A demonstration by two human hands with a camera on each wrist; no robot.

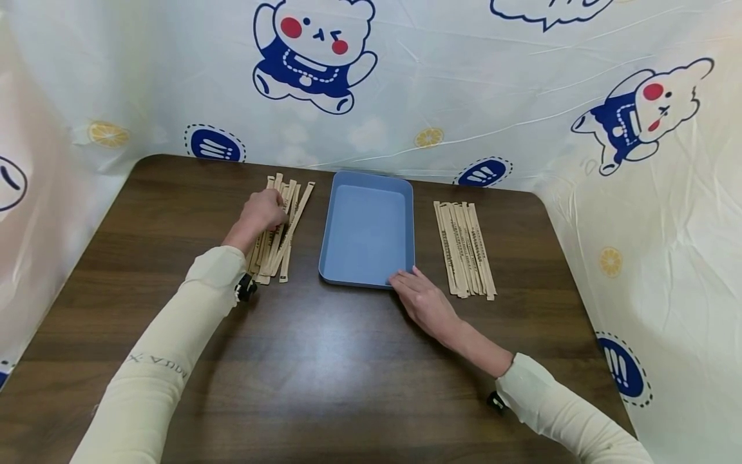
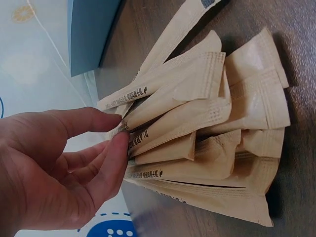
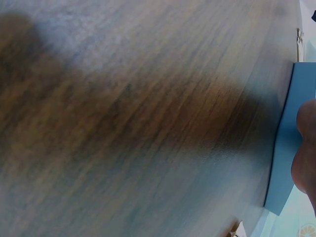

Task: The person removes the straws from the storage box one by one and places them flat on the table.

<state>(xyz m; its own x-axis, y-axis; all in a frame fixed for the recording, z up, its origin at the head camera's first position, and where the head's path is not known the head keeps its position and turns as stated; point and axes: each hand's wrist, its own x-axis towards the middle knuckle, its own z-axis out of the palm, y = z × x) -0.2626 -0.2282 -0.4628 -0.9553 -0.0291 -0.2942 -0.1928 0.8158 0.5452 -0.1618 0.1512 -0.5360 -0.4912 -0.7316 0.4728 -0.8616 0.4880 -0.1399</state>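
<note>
Several slim brown paper packets [image 1: 284,241] with printed lettering lie in a loose, overlapping pile left of a blue tray [image 1: 368,232]; their contents are hidden. Over this pile, my left hand [image 1: 265,209] pinches a packet [image 2: 148,134] between thumb and finger, as the left wrist view shows up close. My right hand [image 1: 426,301] rests at the tray's near right corner, fingers extended against its rim. In the right wrist view, only part of that hand [image 3: 307,148] shows beside the tray's blue wall [image 3: 291,133]. The tray's inside is bare.
A second, neater group of brown packets [image 1: 466,250] lies to the right of the tray. Everything stands on a dark wooden table [image 1: 324,367]. A printed white sheet [image 1: 440,71] hangs along the back and sides of the table.
</note>
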